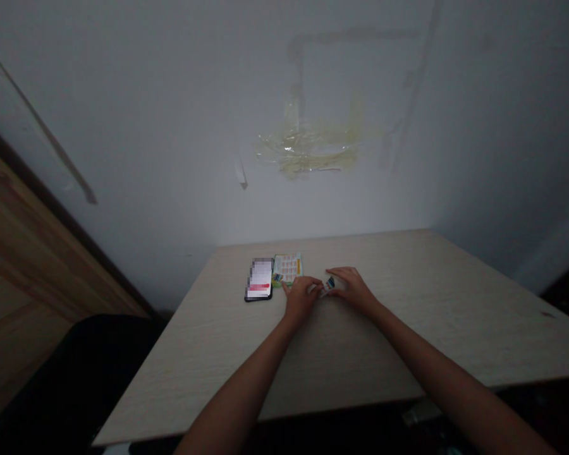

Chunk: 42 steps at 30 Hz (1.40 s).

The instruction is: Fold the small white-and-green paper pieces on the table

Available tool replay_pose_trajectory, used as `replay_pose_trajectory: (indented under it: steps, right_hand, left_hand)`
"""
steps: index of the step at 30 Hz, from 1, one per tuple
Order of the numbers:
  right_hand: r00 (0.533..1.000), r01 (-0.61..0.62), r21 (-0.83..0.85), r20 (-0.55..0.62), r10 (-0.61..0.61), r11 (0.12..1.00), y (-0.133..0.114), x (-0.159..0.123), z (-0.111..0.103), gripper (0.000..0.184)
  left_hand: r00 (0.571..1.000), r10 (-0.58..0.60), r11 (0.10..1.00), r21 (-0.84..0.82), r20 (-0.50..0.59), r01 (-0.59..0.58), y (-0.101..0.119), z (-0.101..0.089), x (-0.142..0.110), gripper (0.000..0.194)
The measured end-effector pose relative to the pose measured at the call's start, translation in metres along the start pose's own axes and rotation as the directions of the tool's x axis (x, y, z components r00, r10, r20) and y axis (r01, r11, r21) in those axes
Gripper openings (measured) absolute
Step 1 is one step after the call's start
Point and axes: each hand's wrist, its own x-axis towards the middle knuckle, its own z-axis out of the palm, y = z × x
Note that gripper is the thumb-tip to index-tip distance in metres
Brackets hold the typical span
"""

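Between my hands is a small printed piece [330, 283], white with dark blue and a little red, too small to tell its kind. My right hand [355, 289] curves round its right side, thumb below and fingers above. My left hand [301, 298] is closed in a pinch at its left edge. A green-edged printed sheet [289, 266] with rows of small pictures lies just behind my left hand, which covers its lower corner. Left of the sheet lies a phone [260, 279] in a dark case, its lit screen partly blurred out.
The pale wooden table [408, 341] meets a white wall [171, 126] at the back. Clear tape [308, 151] sticks to the wall. At the left are a wooden panel [23, 253] and a dark object [85, 379] beside the table edge.
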Motion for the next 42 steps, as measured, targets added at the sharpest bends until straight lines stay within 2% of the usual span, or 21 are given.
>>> replay_pose_trajectory:
  steps: [5,14,23,28,34,42]
  right_hand:
    - [0.999,-0.008,-0.054,0.031,0.010,0.999,0.004,0.000,-0.002,0.037]
    - [0.998,-0.012,-0.096,0.055,0.017,0.995,0.008,0.000,-0.003,0.035]
    - [0.993,0.054,-0.059,0.108,-0.047,0.997,0.010,0.000,-0.007,0.038]
    - [0.990,0.095,-0.056,0.113,-0.089,0.994,0.006,0.000,-0.009,0.032]
    - [0.986,0.113,-0.069,0.129,-0.103,0.991,0.004,0.001,-0.010,0.025]
    - [0.982,0.132,-0.060,0.143,-0.122,0.989,0.013,0.002,-0.007,0.023]
  left_hand:
    - [1.000,0.013,0.999,0.035,0.028,-0.014,-0.004,-0.002,0.001,0.019]
    - [0.992,0.116,0.964,0.235,0.055,-0.126,-0.010,-0.007,-0.001,0.027]
    - [0.993,0.112,0.966,0.231,0.028,-0.115,-0.012,-0.007,0.001,0.023]
    - [0.990,0.136,0.959,0.244,0.038,-0.141,-0.014,-0.007,0.002,0.023]
    - [0.992,0.098,0.959,0.260,0.075,-0.114,-0.011,-0.009,0.003,0.024]
    - [0.989,0.118,0.962,0.238,0.089,-0.136,-0.008,-0.010,0.002,0.022]
